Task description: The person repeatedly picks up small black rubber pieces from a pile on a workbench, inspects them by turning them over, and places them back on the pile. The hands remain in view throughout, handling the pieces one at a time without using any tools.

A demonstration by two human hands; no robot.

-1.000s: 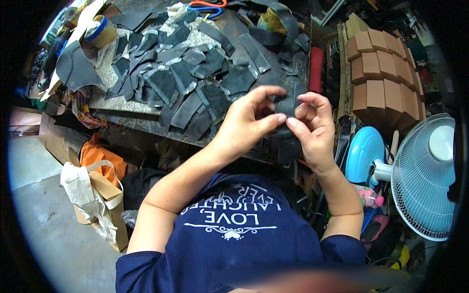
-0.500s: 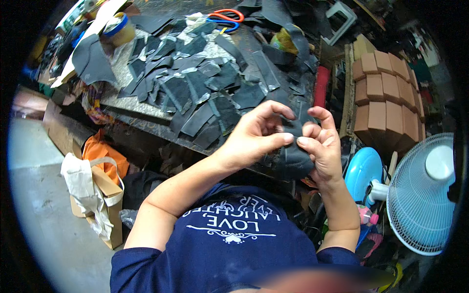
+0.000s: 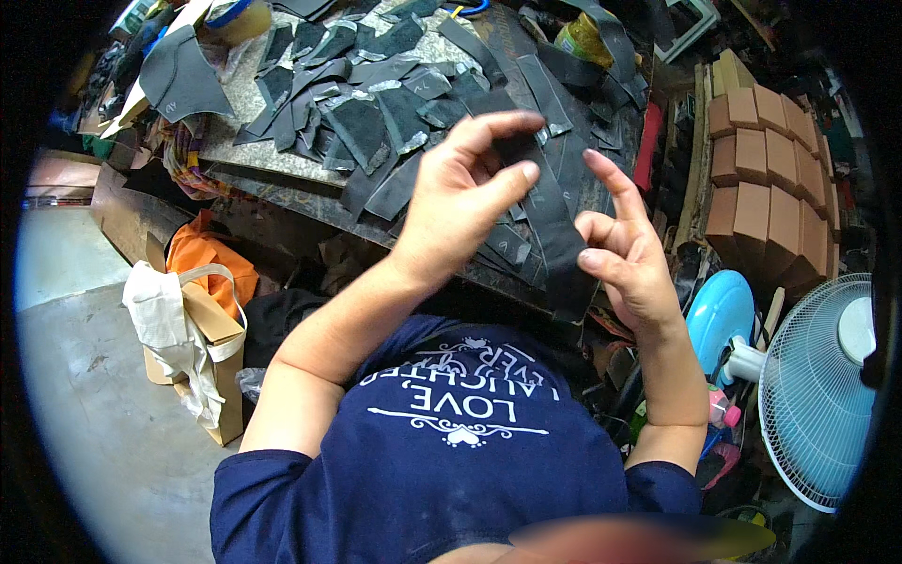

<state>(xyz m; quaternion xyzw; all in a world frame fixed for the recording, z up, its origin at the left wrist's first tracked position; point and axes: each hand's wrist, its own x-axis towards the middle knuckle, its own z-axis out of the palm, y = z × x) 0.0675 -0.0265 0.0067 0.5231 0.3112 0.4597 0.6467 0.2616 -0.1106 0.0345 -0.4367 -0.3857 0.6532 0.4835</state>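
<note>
Here, the fan [image 3: 817, 376] stands beyond my right forearm, the table [image 3: 310, 204] spreads ahead, overlapping dark pieces [image 3: 362, 132] crowd it toward my left, and brown boxes [image 3: 770, 174] rise stacked on the right. Between my hands lies a dark strip [image 3: 559, 249], just beside my right thumb. My right hand [image 3: 634, 254] and left hand [image 3: 460, 188] both have thumb and index finger parted, fingers open; whether the curled ones touch the strip I cannot tell.
</note>
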